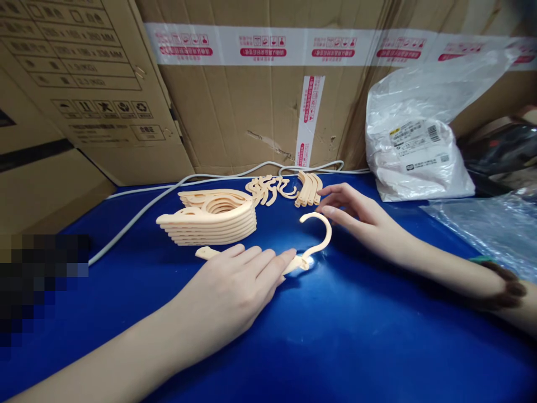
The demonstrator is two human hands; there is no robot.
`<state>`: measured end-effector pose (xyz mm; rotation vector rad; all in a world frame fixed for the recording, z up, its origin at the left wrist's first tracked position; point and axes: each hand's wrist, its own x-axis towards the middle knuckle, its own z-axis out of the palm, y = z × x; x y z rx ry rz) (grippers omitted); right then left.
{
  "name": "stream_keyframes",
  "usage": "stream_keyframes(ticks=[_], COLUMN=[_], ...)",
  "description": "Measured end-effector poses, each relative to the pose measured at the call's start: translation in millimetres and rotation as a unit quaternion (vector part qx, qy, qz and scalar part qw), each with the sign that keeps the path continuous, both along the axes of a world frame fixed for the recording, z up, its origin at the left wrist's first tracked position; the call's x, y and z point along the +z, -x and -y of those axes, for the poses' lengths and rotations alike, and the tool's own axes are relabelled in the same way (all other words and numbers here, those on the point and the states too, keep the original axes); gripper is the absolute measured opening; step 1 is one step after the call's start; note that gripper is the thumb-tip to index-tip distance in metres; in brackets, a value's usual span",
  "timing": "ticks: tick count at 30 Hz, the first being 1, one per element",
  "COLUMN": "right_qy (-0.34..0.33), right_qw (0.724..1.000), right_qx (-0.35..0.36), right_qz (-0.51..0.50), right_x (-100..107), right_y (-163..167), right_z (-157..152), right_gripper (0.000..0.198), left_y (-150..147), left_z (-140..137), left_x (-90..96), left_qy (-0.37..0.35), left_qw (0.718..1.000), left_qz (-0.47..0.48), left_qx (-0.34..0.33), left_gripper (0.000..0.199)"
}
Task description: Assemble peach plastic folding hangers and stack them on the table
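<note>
My left hand (241, 291) is closed over a cream plastic hanger piece with a hook (325, 235) at its right end. One flat tip of the piece sticks out beyond my fingers on the left; its middle is hidden under the hand. My right hand (361, 218) has its fingers apart, beside a small row of curved cream bars (309, 189) at the back. Whether its fingertips touch the nearest bar I cannot tell. Left of the bars lies a loose heap of cream hooks (264, 189). A neat stack of cream hanger parts (210, 221) sits behind my left hand.
Cardboard boxes (251, 112) with printed tape form a wall behind the blue table surface (356, 336). A grey cable (142, 215) runs along the back and left. A white plastic bag (415, 151) stands at the back right, near clear plastic film (486, 224).
</note>
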<state>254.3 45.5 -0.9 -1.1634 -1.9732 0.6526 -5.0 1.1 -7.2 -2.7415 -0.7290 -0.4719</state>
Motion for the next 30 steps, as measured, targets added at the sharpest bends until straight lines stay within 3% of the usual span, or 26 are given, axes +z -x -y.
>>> stream_keyframes(ticks=[4,7,11,14,18,22,24,30], right_qy=[-0.1,-0.113,-0.154,-0.201,-0.221,-0.204,-0.187,-0.173], right_qw=[0.974,0.949,0.918,0.891,0.844,0.82,0.82,0.804], right_qx=[-0.009,-0.013,-0.05,-0.104,-0.158,-0.146,-0.14,-0.187], right_qz=[0.205,0.295,0.362,0.393,0.463,0.515,0.523,0.537], right_x=[-3,-6,-3,4,6,2,3,17], right_y=[-13,-17,-16,-15,-16,-18,-17,-9], right_z=[-15,-21,-21,-17,-15,-17,-16,-5], right_gripper=[0.043,0.047,0.044,0.038,0.034,0.038,0.037,0.046], left_y=[0,1,2,1,-2,-5,-7,-11], left_z=[0,2,7,9,11,9,8,5], left_x=[-0.3,1.8,11.2,17.7,18.1,17.0,17.7,12.7], left_qy=[0.008,0.038,0.21,0.351,0.496,0.631,0.666,0.712], left_qw=[1.0,0.999,0.976,0.929,0.85,0.739,0.701,0.635], left_qz=[0.01,0.033,0.061,0.115,0.177,0.224,0.242,0.292], left_qx=[0.009,0.012,0.024,0.015,0.03,0.073,0.085,0.071], left_gripper=[0.03,0.03,0.035,0.038,0.025,0.018,0.022,0.022])
